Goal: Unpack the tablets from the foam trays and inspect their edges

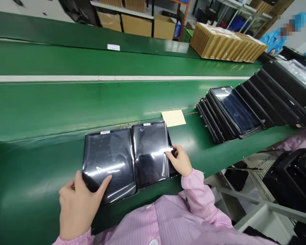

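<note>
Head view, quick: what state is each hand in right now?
Left hand: open, thumb and fingers resting on the left bagged tablet.
Right hand: closed, fingertips pinching the bag edge of the right bagged tablet.

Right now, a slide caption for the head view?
Left hand rests on one bagged black panel; right hand pinches the white tab on its neighbour.

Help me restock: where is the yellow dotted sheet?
Head view: sheet on the green belt, just beyond the right tablet, left of the black stack.
</note>
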`<control>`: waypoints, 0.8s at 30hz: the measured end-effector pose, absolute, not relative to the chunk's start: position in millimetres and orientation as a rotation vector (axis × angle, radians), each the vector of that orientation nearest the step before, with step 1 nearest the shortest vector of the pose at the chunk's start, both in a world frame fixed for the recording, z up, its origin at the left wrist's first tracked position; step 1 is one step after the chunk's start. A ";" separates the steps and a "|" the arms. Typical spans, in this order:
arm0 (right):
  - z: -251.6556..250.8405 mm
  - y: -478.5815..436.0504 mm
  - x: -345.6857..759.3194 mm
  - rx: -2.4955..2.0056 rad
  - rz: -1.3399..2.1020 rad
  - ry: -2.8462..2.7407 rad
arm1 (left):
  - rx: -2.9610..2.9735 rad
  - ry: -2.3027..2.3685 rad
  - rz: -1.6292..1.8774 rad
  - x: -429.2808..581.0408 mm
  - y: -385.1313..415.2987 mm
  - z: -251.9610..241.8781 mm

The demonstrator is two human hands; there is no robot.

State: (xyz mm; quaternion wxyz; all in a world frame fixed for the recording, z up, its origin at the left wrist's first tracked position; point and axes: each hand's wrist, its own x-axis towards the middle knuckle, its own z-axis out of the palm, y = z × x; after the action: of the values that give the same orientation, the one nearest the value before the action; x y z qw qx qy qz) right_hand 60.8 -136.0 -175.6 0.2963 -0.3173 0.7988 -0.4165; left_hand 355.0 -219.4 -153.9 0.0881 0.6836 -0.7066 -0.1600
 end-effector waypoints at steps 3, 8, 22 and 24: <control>-171.6 -141.0 62.9 -0.834 -1.116 2.151 | 2.188 -1.999 -0.592 355.9 -222.1 -154.0; -160.1 -143.3 66.0 -0.796 -1.172 2.158 | 2.079 -2.105 -0.487 359.1 -217.0 -157.9; -133.4 -143.2 60.0 -0.635 -1.406 1.582 | 1.928 -1.830 -0.825 376.3 -235.1 -166.8; -140.7 -146.6 65.1 -0.587 -1.456 1.494 | 1.942 -1.807 -0.863 374.6 -234.1 -167.4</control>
State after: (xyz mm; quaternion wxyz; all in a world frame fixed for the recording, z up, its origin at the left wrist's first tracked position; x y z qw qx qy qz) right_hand 65.1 -146.6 -140.7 0.4682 -0.2395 0.6091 -0.5936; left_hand 374.6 -234.1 -167.4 0.1753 0.6854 -0.6377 -0.3046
